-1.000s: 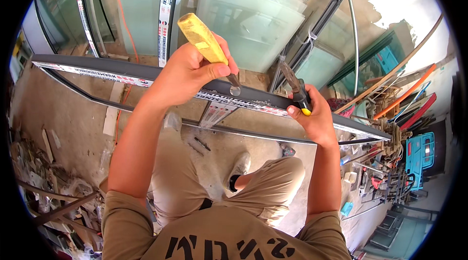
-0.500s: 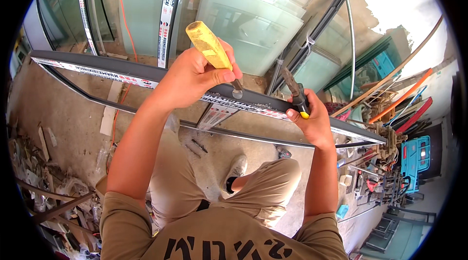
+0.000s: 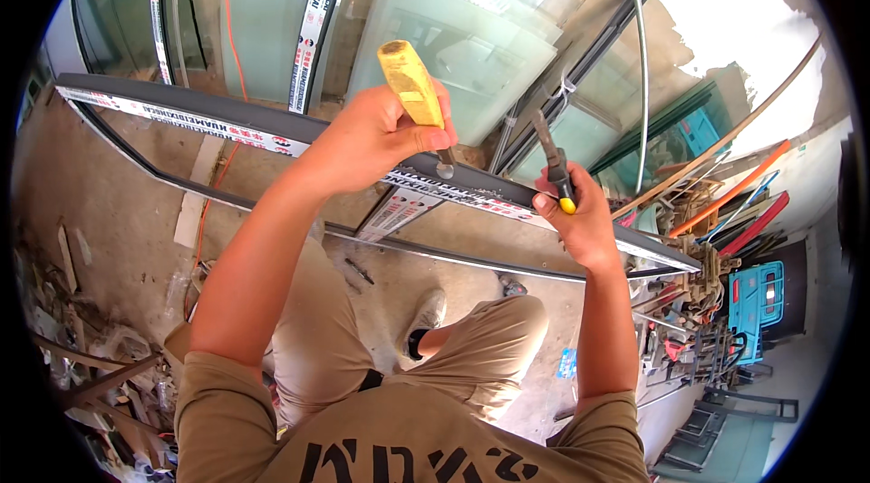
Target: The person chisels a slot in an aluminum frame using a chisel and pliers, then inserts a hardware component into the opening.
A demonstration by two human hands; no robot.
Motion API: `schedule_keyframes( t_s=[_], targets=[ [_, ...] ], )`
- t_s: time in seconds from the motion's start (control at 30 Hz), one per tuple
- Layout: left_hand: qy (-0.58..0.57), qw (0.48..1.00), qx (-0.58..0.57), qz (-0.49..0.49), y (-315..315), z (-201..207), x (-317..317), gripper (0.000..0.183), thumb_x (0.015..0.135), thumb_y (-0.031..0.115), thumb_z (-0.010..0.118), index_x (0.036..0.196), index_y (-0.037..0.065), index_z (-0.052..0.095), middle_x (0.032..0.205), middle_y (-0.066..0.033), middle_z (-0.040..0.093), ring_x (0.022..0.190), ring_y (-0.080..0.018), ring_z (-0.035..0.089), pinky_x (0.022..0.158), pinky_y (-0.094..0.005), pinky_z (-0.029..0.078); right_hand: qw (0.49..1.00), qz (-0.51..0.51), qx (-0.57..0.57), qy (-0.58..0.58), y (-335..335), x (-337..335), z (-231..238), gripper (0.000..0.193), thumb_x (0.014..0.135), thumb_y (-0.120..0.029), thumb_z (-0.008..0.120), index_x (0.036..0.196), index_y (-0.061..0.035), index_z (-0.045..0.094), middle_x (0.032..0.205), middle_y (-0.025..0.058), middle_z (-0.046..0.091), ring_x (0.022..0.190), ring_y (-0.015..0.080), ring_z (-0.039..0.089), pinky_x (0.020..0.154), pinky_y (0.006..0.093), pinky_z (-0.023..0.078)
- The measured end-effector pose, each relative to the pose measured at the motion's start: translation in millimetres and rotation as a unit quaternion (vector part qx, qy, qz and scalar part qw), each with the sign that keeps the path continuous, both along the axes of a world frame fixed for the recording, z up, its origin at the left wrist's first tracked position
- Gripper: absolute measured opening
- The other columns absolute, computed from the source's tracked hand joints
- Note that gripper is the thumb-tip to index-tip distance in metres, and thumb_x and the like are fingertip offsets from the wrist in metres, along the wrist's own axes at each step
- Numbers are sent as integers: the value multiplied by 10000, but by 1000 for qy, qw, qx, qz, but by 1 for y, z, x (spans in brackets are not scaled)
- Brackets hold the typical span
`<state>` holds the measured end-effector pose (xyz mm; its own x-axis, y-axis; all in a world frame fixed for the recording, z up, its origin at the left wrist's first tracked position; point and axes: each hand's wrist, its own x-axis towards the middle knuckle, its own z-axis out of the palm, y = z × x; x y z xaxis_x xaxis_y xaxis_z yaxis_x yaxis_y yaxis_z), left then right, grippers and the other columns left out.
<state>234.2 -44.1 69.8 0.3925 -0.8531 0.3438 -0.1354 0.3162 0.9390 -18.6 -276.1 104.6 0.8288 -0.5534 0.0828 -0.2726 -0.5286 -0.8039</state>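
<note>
Fingers of the left hand (image 3: 362,139) are wrapped around a yellow-handled tool (image 3: 412,89), which leans over a long dark frame (image 3: 217,104), its metal end at the upper bar (whether it presses there, I cannot tell). The right hand (image 3: 584,220) grips a dark-handled tool (image 3: 555,161) with a yellow butt, head pointing up, beside that same bar. The frame stretches nearly the full view, beyond the beige trousers (image 3: 317,320). Behind it lean glass panes (image 3: 453,39), an orange cord (image 3: 230,21) hanging leftward of them.

A head-worn fisheye looks down at the nearby dark frame (image 3: 494,184).
</note>
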Motion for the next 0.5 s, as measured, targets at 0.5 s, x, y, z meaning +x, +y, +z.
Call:
schedule_keyframes(
  t_s=[0.5],
  targets=[
    [24, 999, -9, -29, -1, -5, 3, 177, 1055, 139, 743, 1155, 60, 621, 1050, -44, 732, 1003, -125, 667, 927, -326, 540, 963, 70, -250, 72, 108, 68, 173, 552, 881, -203, 900, 1333, -53, 621, 975, 109, 707, 808, 214, 641, 790, 357, 536]
  ],
)
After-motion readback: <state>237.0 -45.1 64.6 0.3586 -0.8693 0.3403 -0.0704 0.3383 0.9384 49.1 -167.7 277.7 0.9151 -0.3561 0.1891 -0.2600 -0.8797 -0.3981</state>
